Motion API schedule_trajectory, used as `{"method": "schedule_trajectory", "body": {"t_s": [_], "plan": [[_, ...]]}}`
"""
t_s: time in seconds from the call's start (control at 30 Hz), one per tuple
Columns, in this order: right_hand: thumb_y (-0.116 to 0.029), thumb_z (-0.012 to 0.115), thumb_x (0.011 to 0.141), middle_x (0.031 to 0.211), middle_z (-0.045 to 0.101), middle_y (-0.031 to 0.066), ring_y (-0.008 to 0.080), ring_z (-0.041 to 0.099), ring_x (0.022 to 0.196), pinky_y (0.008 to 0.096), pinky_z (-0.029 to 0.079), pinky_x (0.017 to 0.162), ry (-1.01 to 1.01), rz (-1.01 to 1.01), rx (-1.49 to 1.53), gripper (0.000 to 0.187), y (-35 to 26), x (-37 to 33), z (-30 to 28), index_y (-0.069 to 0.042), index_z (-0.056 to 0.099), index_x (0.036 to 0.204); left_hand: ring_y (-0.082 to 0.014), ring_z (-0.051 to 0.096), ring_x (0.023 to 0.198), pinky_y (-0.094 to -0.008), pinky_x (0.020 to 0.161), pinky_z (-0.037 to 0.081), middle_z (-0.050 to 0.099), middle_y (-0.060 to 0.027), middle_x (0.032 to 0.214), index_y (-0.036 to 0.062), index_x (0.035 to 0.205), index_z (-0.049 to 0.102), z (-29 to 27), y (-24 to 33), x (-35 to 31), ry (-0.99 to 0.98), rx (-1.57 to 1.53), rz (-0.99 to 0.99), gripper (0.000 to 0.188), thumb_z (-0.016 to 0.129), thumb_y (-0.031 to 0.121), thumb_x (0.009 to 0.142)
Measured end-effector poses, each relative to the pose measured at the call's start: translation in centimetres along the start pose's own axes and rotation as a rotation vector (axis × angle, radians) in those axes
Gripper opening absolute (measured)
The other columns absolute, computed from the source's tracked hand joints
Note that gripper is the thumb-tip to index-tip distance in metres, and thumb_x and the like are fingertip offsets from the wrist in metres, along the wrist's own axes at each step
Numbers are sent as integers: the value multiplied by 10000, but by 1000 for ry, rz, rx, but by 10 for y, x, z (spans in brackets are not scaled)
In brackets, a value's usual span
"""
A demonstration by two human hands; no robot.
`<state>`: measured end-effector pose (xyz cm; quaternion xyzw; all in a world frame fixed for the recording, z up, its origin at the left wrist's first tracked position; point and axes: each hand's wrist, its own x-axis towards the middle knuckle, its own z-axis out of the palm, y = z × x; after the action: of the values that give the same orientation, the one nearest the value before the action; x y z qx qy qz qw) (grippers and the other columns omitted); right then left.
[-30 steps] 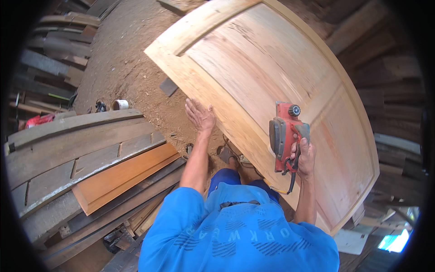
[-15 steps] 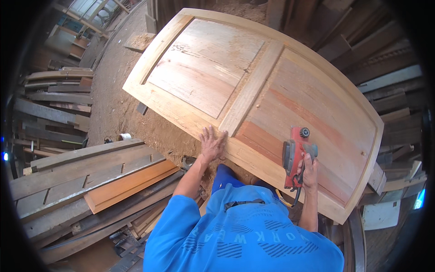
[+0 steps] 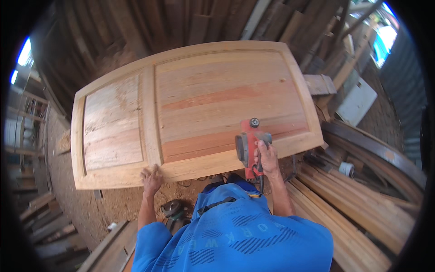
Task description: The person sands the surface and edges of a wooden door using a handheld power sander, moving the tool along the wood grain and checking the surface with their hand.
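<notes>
A wooden panel door (image 3: 226, 68) lies flat in front of me, with two sunken panels parted by a cross rail. My right hand (image 3: 267, 156) is wrapped round the rear handle of a red electric hand planer (image 3: 250, 145), its cord trailing down behind. The planer is over the door's near edge; whether its sole touches the wood I cannot tell. My left hand (image 3: 152, 178) rests on that same edge, beside the foot of the cross rail, with its fingers spread on the wood and nothing held.
Below the door, a round dark power tool (image 3: 173, 209) lies among sawdust on the ground. Long planks (image 3: 344, 204) are stacked at the right, near a white panel (image 3: 356, 102). More boards (image 3: 50, 226) lie at the left, and dark timber (image 3: 199, 27) stands behind the door.
The view has turned to the right, so the door appears farther left and more level. My left hand is still at the near edge and my right hand still grips the planer.
</notes>
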<state>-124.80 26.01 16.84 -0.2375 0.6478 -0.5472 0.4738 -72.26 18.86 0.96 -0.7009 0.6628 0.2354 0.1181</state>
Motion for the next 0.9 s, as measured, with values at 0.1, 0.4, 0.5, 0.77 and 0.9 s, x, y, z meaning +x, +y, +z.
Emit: {"method": "schedule_trajectory", "body": {"t_s": [0.1,0.4,0.5,0.77,0.9], "plan": [[-481,627,1026,699,592,0,72,550,520,227,445,450,53,-23,73,481,2,-29,-26,-11,614,1129,-676,138,1469,-745,1132,259,173,-453,1597,314,1614,344,-13,17,-2,-16,37,11,722,604,484,963],[-447,633,1030,657,581,-5,70,544,499,244,446,437,334,-81,229,388,22,-99,-112,-70,627,938,-587,205,1494,-618,1225,198,273,-452,1555,-75,1495,404,24,127,-15,75,154,456,717,611,340,948],[-442,631,1031,657,582,-8,68,544,498,243,446,434,409,-111,248,370,30,-104,-146,-85,625,934,-566,196,1507,-619,1229,203,266,-408,1578,-46,1501,414,93,200,-24,243,126,845,757,664,348,904],[-499,601,1031,699,575,3,81,534,505,245,446,446,573,-113,277,493,49,-108,-291,-13,608,1111,-508,234,1523,-600,1238,212,310,-311,1612,-48,1528,393,162,455,-68,30,160,1358,812,662,361,880],[-491,624,1019,688,590,-1,68,549,514,239,461,453,597,-92,149,445,48,-109,-378,-49,630,971,-527,210,1526,-596,1247,187,296,-323,1618,-43,1538,386,180,568,-80,29,252,1351,821,654,369,880]]}}
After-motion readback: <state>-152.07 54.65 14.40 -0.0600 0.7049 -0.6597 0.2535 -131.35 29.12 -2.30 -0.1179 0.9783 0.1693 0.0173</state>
